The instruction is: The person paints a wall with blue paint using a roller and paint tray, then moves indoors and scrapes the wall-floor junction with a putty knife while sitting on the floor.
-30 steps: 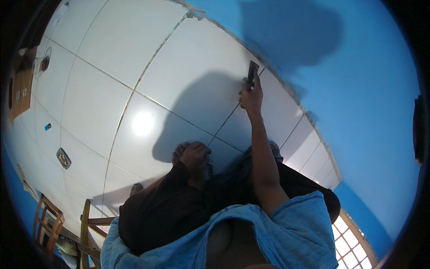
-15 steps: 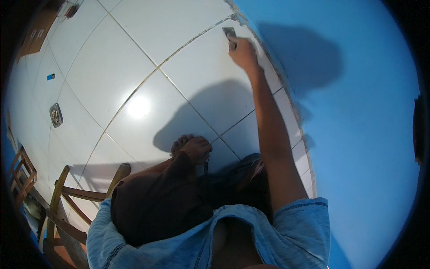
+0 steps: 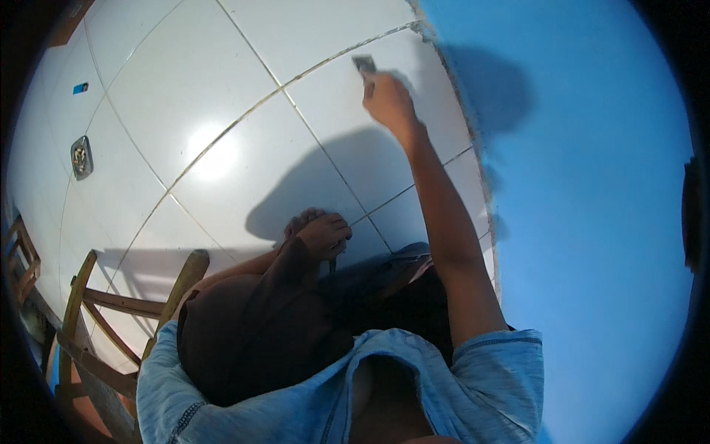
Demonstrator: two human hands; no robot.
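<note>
My right hand (image 3: 390, 103) reaches far forward over the white tiled floor (image 3: 185, 89) and is shut on a small dark flat tool (image 3: 363, 64). The tool's tip rests on the grout line (image 3: 325, 59) close to the blue wall (image 3: 592, 185). My left hand (image 3: 319, 234) lies over my raised knee in brown trousers (image 3: 251, 333), fingers curled. Whether the left hand holds anything is unclear. My shadow falls on the tiles under the right arm.
A wooden chair (image 3: 96, 311) stands at the lower left beside my leg. A square floor drain (image 3: 80, 157) and a small blue object (image 3: 80, 88) lie on the tiles at the far left. The blue wall meets the floor along a rough painted edge (image 3: 473, 133).
My right hand has slid the tool farther along the grout line, away from my body. The view has swung, bringing the chair closer. The left hand stays on the knee.
</note>
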